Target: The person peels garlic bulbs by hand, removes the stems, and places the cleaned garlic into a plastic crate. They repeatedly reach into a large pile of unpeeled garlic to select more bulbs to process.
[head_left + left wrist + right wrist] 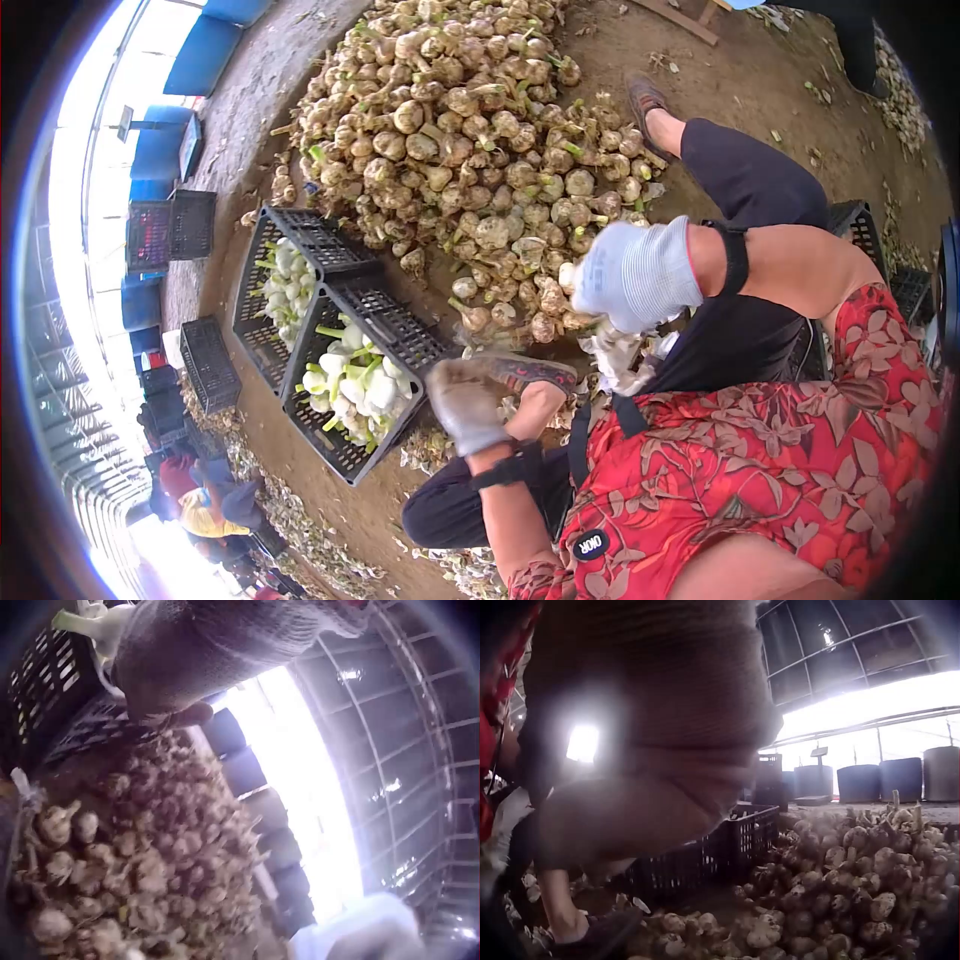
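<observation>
My right hand (635, 275), in a pale knitted glove, is over the near edge of the heap of garlic bulbs (480, 150), its fingers bent downward. A whitish garlic bulb (568, 278) shows right at its fingertips; I cannot tell whether the hand holds it. In the right wrist view the glove's curled fingers (697, 772) hide the palm. My left hand (465, 405), in a soiled glove, is beside the near corner of a black crate (390, 330) of trimmed garlic. The left wrist view shows a garlic's green stalk (79, 625) beside that glove; the palm side is hidden.
A second black crate (250, 330) of white garlic adjoins the first. Loose skins (615, 355) lie between my legs. Empty-looking crates (210, 365) and blue barrels (205, 55) stand along the far side. Another person (205, 500) is farther off, beyond scattered peelings.
</observation>
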`<control>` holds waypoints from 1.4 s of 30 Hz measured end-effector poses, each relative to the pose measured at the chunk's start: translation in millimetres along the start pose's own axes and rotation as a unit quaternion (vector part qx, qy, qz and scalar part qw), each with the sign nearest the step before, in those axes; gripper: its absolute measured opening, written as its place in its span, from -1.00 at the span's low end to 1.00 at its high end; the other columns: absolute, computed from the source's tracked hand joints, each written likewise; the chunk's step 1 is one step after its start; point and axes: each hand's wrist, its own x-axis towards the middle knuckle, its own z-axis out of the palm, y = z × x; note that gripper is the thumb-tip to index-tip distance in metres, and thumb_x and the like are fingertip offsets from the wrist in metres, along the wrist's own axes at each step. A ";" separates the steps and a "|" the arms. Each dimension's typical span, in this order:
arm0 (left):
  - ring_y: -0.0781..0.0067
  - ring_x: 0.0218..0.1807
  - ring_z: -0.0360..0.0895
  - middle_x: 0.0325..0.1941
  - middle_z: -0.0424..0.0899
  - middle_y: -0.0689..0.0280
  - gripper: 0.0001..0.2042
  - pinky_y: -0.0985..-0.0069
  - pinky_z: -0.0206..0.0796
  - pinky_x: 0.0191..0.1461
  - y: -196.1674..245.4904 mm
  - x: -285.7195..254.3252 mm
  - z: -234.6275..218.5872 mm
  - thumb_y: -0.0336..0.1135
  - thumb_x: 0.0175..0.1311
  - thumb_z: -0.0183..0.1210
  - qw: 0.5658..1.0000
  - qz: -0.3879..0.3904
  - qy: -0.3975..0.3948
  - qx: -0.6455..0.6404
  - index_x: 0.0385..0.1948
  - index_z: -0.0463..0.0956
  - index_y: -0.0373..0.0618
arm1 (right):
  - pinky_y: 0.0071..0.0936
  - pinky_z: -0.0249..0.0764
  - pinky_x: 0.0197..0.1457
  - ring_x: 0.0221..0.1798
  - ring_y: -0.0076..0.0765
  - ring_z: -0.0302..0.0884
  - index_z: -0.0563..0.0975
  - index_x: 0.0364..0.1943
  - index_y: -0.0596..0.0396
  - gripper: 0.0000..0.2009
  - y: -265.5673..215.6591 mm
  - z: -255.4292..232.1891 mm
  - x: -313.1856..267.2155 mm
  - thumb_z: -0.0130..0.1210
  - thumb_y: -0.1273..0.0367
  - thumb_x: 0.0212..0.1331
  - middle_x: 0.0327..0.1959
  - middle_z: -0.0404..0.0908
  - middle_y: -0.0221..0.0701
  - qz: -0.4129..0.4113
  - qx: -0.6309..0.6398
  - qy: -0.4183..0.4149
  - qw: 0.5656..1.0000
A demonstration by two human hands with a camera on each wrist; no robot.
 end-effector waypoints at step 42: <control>0.38 -0.28 0.55 -0.03 0.59 0.16 -0.38 0.60 0.37 -0.37 -14.6 -112.1 122.2 0.17 0.23 0.15 0.987 0.030 -0.144 -0.059 0.13 0.40 -0.18 | -0.40 0.47 -0.39 -0.41 -0.37 0.57 0.54 -0.16 0.28 -0.71 -11.1 13.8 54.0 0.13 0.32 0.15 -0.46 0.61 -0.27 -0.027 0.454 0.186 0.871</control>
